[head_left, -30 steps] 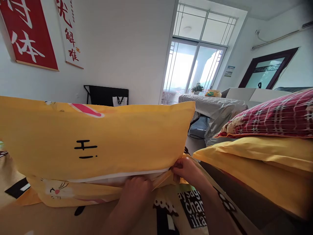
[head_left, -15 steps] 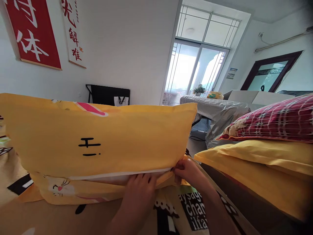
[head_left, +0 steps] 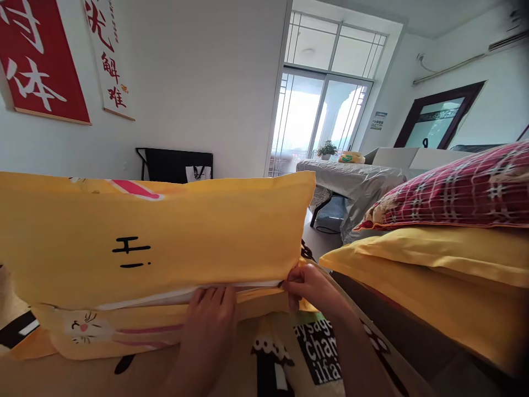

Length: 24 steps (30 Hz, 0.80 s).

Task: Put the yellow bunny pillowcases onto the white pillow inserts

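A yellow cartoon-print pillowcase with a white pillow showing at its open edge lies across a printed sheet in front of me. My left hand lies on the lower flap with its fingertips tucked into the opening, over the white pillow. My right hand is closed in a pinch on the pillowcase's right end, at the corner of the opening.
At the right, a red plaid pillow is stacked on a yellow pillow. A table under a grey cover stands by the glass balcony doors. A black folded table leans on the white wall below red banners.
My left hand has slid to the left along the opening, fingers now reaching into it. The view has swung slightly, so the pillow sits further left. My right hand keeps its pinch.
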Available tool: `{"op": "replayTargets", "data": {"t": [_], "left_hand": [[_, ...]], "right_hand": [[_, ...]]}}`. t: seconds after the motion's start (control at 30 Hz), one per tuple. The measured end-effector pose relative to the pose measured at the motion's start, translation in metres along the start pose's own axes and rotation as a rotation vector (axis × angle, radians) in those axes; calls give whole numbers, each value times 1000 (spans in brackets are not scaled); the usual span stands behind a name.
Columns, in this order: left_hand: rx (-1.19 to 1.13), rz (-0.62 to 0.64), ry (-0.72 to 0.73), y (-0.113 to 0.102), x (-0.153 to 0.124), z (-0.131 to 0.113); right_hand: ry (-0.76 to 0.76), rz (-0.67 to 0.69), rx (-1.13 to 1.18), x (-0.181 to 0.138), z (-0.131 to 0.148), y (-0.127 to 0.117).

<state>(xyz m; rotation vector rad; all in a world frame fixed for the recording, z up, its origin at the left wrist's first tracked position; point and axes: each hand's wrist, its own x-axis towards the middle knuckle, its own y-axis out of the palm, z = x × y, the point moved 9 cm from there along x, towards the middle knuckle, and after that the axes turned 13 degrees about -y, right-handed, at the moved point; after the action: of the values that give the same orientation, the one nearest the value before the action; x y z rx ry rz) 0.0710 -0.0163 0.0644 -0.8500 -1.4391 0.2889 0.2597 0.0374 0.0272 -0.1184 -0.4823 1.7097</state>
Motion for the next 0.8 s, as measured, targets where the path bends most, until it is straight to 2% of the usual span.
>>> {"op": "replayTargets", "data": {"t": [0.13,0.23,0.3,0.37,0.47,0.53,0.63,0.8], "left_hand": [[17,-58,83,-10,-9,-14],[-168,-125,217,-26,-13,-39],[-307,-71,265,-29,-7,-55],[-364,46,254,-20,6,-69],[-338,233,179,4,25,-85],[-304,290,104,19,33,-86],[-272,215,20,28,36,-78],[-208,117,-37,38,31,-68]], "right_hand": [[-20,7,121,2,0,-2],[-44,25,188,5,-6,-3],[-64,27,219,7,-9,-4],[-80,4,244,8,-11,-6],[-108,16,269,8,-10,-7],[-118,59,277,8,-9,-4],[-117,73,275,8,-9,-4],[-109,44,306,9,-13,-6]]}}
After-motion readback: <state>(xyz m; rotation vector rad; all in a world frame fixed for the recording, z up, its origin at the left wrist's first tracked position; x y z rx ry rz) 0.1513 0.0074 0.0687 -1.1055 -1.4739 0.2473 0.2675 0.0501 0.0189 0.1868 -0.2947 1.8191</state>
